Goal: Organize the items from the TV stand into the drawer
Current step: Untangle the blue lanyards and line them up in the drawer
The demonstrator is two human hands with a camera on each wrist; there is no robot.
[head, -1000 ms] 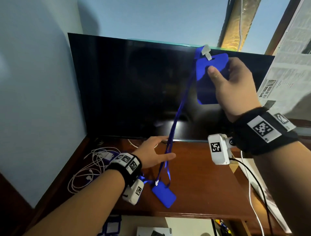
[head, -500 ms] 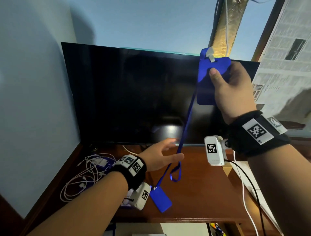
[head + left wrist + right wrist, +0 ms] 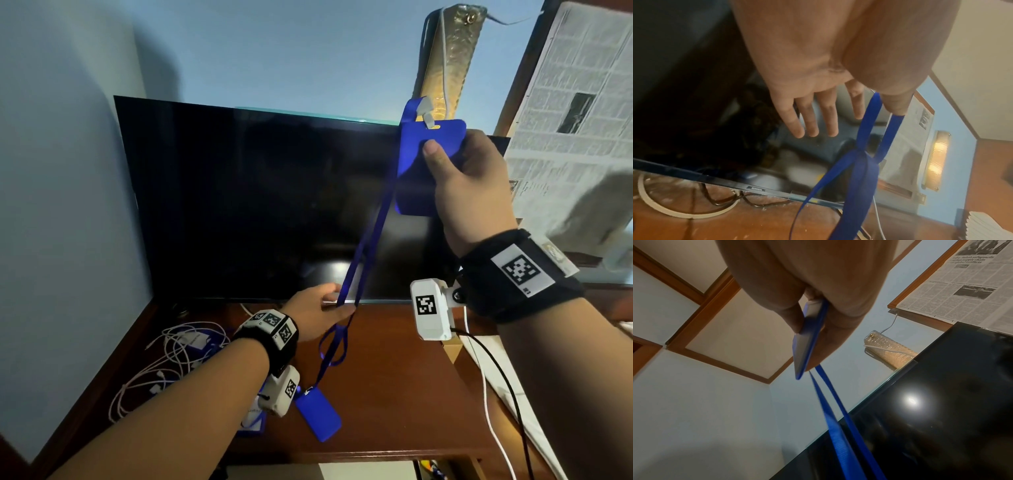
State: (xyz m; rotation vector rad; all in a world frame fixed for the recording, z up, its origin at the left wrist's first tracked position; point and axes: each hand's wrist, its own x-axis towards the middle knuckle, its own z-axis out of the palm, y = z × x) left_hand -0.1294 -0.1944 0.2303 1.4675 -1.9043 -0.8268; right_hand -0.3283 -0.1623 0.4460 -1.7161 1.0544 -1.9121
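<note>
Left hand (image 3: 317, 313), fingers straight, touches the blue strap (image 3: 368, 236) low over the stand (image 3: 394, 383) (a second badge (image 3: 318, 414) lies there). Right hand (image 3: 469, 192) grips a raised badge (image 3: 416, 161). Behind: cables (image 3: 164, 363), TV (image 3: 257, 198), wall (image 3: 274, 51).

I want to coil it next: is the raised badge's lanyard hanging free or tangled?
Tangled. The lanyard crosses in a knot with another strap below the left hand, leading to a second badge holder on the stand.
</note>
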